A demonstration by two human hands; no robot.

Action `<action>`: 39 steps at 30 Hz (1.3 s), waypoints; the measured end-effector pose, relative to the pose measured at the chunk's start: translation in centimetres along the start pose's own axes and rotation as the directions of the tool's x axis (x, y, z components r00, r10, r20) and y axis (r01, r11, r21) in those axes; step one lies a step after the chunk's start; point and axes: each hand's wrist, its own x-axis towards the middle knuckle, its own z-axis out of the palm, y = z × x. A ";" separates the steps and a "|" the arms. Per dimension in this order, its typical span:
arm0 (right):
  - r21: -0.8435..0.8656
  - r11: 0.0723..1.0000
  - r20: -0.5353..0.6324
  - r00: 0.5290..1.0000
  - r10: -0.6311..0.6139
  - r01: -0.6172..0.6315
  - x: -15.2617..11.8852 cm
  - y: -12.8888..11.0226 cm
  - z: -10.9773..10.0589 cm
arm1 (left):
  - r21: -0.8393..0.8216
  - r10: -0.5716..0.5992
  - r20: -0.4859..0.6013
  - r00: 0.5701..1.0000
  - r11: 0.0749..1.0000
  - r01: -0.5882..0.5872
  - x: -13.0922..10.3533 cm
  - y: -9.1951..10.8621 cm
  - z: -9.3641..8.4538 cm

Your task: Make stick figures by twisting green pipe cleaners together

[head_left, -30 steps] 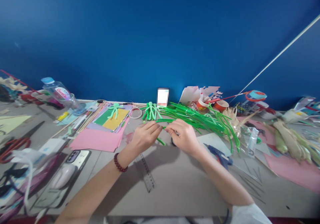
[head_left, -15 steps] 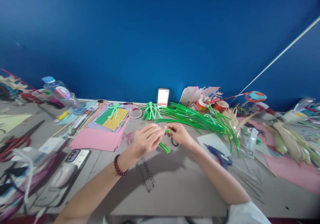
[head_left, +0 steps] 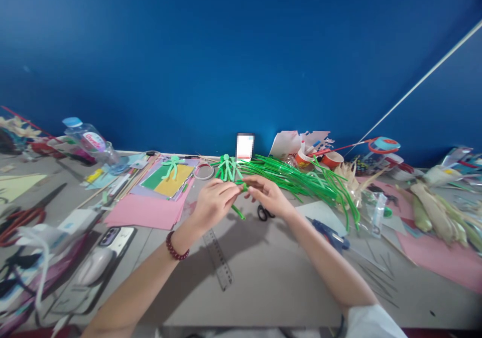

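Note:
My left hand [head_left: 214, 201], with a dark red bead bracelet at the wrist, pinches a short bundle of green pipe cleaners [head_left: 238, 212] whose ends stick out below the fingers. My right hand [head_left: 269, 196] closes its thumb and fingers on the green twisted upper end of the same piece, close to the left fingertips. Behind the hands stand small green pipe cleaner figures [head_left: 226, 168]. A pile of long green pipe cleaners [head_left: 297, 177] lies to the right. Black-handled scissors [head_left: 262, 213] rest partly under my right hand.
A clear ruler [head_left: 219, 261] lies below my hands. Pink paper [head_left: 143, 211] and a phone [head_left: 120, 237] are on the left. A blue glue gun [head_left: 328, 233], paper cups [head_left: 332, 160] and corn husks [head_left: 437, 212] are on the right. A small screen [head_left: 245, 147] leans against the blue wall.
Both hands have shifted slightly left and up with the green piece. The right fingers have moved over its upper end, and more of the scissors' handles shows.

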 end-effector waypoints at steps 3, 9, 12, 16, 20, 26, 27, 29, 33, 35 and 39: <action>-0.128 0.987 -0.028 0.995 -0.099 0.095 -0.1 -0.2 0.0 | -0.063 -0.007 0.022 1.000 0.998 0.008 0.0 0.0 0.3; -0.300 0.934 -0.071 0.971 -0.226 0.195 -0.2 -0.2 0.1 | -0.172 -0.133 0.046 0.990 0.975 0.139 -0.1 0.2 0.5; -0.316 0.911 -0.062 0.953 -0.298 0.264 -0.4 -0.3 0.4 | -0.187 -0.154 0.028 0.988 0.970 0.156 0.0 0.2 0.3; -0.362 0.884 -0.105 0.929 -0.356 0.297 -0.8 -0.4 1.1 | -0.158 -0.132 -0.049 0.990 0.980 0.123 -0.1 0.2 0.3; -0.315 0.933 -0.184 0.954 -0.238 0.172 -0.8 -0.6 1.7 | -0.073 -0.058 -0.071 0.996 0.996 0.053 -0.1 0.2 0.2; -0.402 0.900 -0.240 0.930 -0.279 0.167 -0.5 -0.5 0.6 | -0.270 -0.381 -0.030 0.924 0.893 0.360 0.1 -2.2 -0.2; -0.443 0.874 -0.254 0.908 -0.334 0.198 -0.6 -0.4 0.3 | -0.328 -0.534 -0.061 0.843 0.809 0.488 0.0 -3.0 -0.2; -0.531 0.809 -0.268 0.855 -0.443 0.253 -0.8 -0.2 -0.1 | -0.523 -0.750 0.054 0.659 0.541 0.659 -0.4 -4.4 0.1; -0.684 0.655 -0.208 0.776 -0.596 0.320 -1.2 0.6 -0.6 | -0.550 -0.306 0.821 0.483 -0.191 0.813 -1.1 -4.9 1.2; -0.748 0.562 -0.131 0.751 -0.647 0.353 -1.3 1.1 -0.7 | -0.528 -0.182 0.848 0.498 -0.378 0.760 -1.2 -3.9 1.8; -0.787 0.390 0.070 0.698 -0.713 0.478 -1.5 1.6 -0.2 | -0.670 -0.425 0.742 0.519 -0.461 0.581 -0.8 -2.0 2.3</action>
